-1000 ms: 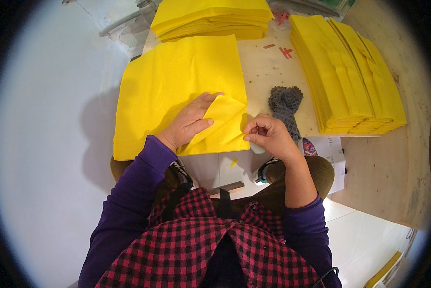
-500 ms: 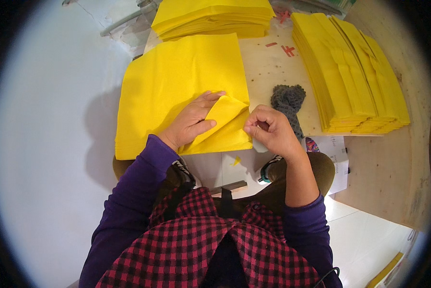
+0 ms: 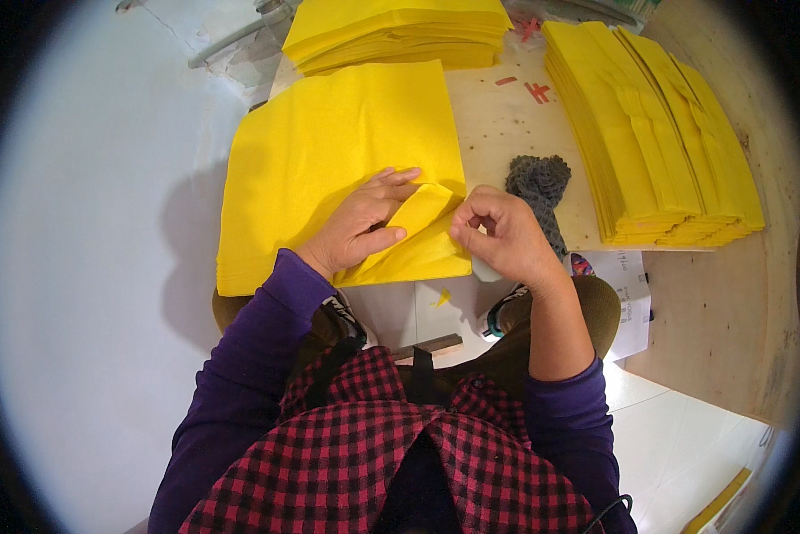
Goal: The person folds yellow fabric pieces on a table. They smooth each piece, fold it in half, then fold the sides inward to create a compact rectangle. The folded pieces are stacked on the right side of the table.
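A stack of yellow felt-like sheets (image 3: pixel 328 133) lies in front of me, its near right corner turned up into a folded flap (image 3: pixel 420 206). My left hand (image 3: pixel 364 218) rests on the top sheet with its fingers stretched out past the flap and its thumb apart, on the near side. At the right edge of that sheet, my right hand (image 3: pixel 502 233) is closed in a pinch on the yellow material. The spot between thumb and forefinger is mostly covered by the fingers.
Another yellow stack (image 3: pixel 395 36) stands behind on the wooden board (image 3: pixel 498 116), and several more yellow piles (image 3: pixel 649 133) lie at the right. A crumpled dark grey mesh cloth (image 3: pixel 538 187) sits just beyond my right hand. A yellow scrap (image 3: pixel 442 297) is below the stack.
The folded flap has dropped lower and looks narrower. My right hand has moved very slightly up and left. My left hand stays in about the same place.
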Action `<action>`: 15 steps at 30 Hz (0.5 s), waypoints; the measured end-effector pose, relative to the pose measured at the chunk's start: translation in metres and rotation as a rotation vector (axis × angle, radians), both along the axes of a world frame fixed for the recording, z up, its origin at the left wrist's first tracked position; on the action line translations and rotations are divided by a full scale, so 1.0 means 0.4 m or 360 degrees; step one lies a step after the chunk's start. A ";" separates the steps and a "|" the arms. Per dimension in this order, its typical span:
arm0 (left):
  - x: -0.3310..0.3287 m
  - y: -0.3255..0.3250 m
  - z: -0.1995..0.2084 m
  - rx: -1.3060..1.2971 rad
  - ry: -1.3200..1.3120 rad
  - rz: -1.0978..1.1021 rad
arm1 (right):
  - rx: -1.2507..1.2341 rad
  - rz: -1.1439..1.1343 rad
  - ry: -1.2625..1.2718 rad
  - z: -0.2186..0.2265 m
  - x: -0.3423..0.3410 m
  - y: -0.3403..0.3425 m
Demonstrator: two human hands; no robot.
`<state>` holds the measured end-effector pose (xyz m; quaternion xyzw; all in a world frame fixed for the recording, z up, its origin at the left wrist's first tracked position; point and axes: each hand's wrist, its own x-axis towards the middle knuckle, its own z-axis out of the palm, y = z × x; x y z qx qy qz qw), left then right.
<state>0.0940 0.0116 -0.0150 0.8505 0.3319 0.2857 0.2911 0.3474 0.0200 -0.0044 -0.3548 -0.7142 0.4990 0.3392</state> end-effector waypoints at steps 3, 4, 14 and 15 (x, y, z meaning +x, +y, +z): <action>-0.005 0.007 0.003 0.0049 0.0013 -0.0072 | 0.0045 -0.0024 -0.0019 0.012 -0.009 0.003; -0.006 0.009 0.005 0.0064 0.0008 -0.0098 | 0.0066 -0.0028 -0.0035 0.017 -0.013 0.005; -0.008 -0.006 0.009 0.0006 0.0125 -0.0041 | 0.0205 -0.0081 -0.0165 0.059 -0.049 0.034; -0.010 -0.006 0.005 -0.0009 0.0102 -0.0028 | 0.0164 -0.0076 -0.0142 0.058 -0.049 0.035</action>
